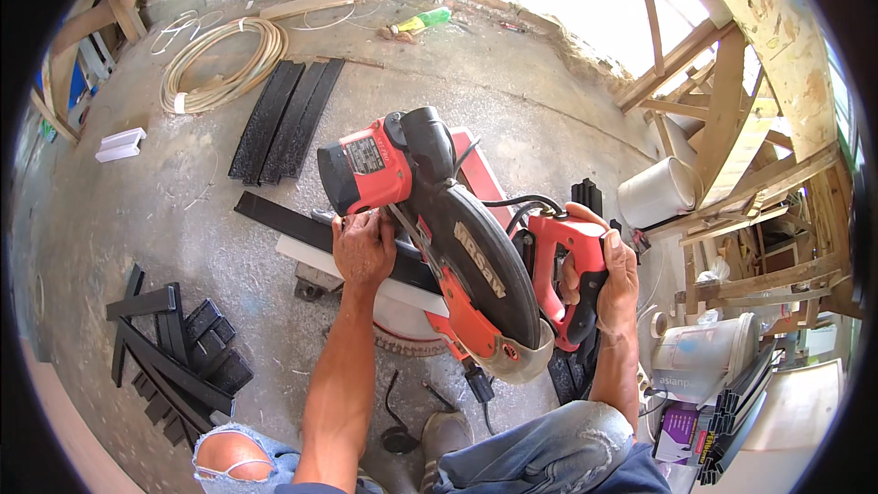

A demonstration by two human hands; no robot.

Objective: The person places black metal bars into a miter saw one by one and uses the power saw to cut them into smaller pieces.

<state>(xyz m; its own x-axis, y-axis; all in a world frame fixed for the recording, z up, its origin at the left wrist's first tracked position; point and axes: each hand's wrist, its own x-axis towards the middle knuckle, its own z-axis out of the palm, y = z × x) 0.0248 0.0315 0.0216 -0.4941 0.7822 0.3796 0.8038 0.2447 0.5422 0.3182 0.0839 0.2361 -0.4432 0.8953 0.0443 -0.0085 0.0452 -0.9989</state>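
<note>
A red and black miter saw (480, 256) stands on the floor in front of me, its blade guard slanting toward my right. My right hand (617, 279) is wrapped round the saw's red D-shaped handle (574, 242), thumb on top. Under the saw head lies a long black profile (285, 221), resting along the saw's white fence and base (311, 254). My left hand (363, 247) is closed on this profile, close beneath the motor housing (370, 165); its fingertips are partly hidden. The saw head covers the profile's right part.
Short black pieces (178, 348) lie heaped at the left. Long black boards (285, 119) and a coiled hose (226, 64) lie farther off. A white bucket (657, 192), a clear tub (704, 357) and a wooden frame (732, 128) stand at the right. A green bottle (425, 20) lies near the wall.
</note>
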